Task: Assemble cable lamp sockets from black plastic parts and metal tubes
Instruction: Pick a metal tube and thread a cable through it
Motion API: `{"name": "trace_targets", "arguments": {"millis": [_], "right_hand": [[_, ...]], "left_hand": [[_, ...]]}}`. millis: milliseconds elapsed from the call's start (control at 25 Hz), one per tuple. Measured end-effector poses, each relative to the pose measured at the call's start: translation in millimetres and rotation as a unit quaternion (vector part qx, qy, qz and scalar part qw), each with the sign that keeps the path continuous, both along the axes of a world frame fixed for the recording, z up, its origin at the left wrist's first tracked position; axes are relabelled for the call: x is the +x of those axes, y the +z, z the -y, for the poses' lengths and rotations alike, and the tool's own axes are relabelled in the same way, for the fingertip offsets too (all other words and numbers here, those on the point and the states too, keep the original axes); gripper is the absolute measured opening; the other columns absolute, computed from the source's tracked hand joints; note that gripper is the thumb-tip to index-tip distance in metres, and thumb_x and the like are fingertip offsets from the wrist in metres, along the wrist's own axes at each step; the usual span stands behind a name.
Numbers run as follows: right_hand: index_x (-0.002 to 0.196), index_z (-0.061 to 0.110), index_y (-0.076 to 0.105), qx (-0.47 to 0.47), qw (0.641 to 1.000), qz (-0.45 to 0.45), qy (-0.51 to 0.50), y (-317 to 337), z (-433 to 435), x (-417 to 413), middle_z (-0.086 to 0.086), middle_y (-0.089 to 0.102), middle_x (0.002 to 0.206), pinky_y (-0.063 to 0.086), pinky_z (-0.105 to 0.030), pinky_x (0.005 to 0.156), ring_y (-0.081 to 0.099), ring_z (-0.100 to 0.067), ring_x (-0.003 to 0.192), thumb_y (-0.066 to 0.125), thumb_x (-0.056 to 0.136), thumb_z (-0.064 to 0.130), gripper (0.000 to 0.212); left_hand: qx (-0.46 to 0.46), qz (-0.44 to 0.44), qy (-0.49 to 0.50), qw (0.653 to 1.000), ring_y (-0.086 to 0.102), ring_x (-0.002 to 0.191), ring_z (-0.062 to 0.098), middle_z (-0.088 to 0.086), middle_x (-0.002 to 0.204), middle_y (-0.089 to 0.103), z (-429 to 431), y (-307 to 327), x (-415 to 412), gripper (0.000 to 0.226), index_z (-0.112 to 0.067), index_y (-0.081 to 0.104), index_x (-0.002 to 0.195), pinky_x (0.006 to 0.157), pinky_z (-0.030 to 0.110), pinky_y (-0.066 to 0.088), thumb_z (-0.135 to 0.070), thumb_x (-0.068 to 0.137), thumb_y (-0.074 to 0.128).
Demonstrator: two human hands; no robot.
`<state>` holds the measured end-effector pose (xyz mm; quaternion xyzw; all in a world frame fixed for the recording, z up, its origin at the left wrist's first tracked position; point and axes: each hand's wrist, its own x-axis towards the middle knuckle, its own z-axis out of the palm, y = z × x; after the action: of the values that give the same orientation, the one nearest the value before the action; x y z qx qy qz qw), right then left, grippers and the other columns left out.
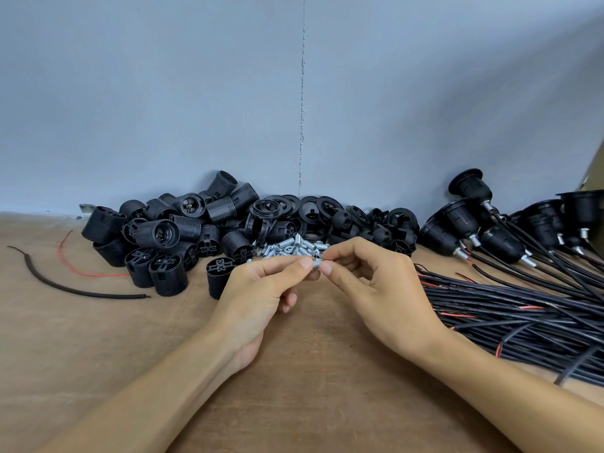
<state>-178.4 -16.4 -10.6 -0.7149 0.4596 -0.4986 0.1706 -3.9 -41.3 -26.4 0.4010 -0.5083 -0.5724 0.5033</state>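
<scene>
Head view shows us both hands raised just above the wooden worktop (294, 380), meeting at the middle of the frame. Between them sits one small metal tube (316, 265). We see the left hand (258, 289) pinching its left end with thumb and forefinger, and the right hand (379, 282) pinching its right end the same way, so the tube lies crosswise between the fingertips of both. The remaining fingers of each hand are loosely curled, and we cannot tell whether they hold anything more. Just behind the pinched tube, a heap of metal tubes (294, 247) rests on the worktop. Left of that heap and reaching back to the grey wall (196, 93) we find a pile of black threaded socket shells (170, 237), one of them standing just beside the left hand. Behind the heap lie black rings (287, 207), and to their right black domed caps (385, 232). Farther right, finished sockets (464, 220) lie on their sides with cables attached, and a bundle of black cables (510, 308) runs near the right wrist. Well apart on the left lie a loose black wire (65, 286) and a thin red wire (85, 273).
</scene>
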Motion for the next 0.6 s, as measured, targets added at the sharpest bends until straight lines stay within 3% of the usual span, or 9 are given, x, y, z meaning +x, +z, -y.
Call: {"name": "trace_targets", "arguments": {"millis": [200,440,600], "right_hand": [[0.098,0.022,0.074,-0.04,0.998,-0.038,-0.028,-0.7,0.0,0.1,0.011,0.07,0.083,0.05,-0.016,0.075,0.065,-0.009,0.084,0.077,0.087,0.014,0.014],[0.09,0.024,0.075,0.001,1.0,-0.015,-0.009,0.7,-0.9,1.3,0.02,0.07,0.074,0.044,-0.009,0.064,0.064,0.0,0.07,0.071,0.092,0.027,0.004],[0.068,0.026,0.065,0.034,0.998,-0.044,-0.035,0.1,1.7,0.0,0.01,0.065,0.059,0.04,-0.012,0.057,0.056,-0.001,0.054,0.055,0.096,0.047,0.037]], "left_hand": [[0.008,0.009,-0.01,1.0,0.046,0.05,0.006,0.007,0.092,0.079,0.4,2.0,-0.1,0.036,-0.017,0.083,0.088,0.05,0.015,0.041,-0.049,0.074,0.074],[0.0,0.013,-0.018,1.0,0.046,0.051,0.006,0.006,0.089,0.078,-1.1,3.4,0.9,0.034,-0.018,0.083,0.09,0.051,0.015,0.042,-0.045,0.071,0.075],[-0.014,0.015,-0.025,0.999,0.048,0.052,0.004,0.005,0.09,0.079,-3.8,2.7,1.0,0.031,-0.022,0.083,0.095,0.052,0.016,0.042,-0.037,0.068,0.08]]}}
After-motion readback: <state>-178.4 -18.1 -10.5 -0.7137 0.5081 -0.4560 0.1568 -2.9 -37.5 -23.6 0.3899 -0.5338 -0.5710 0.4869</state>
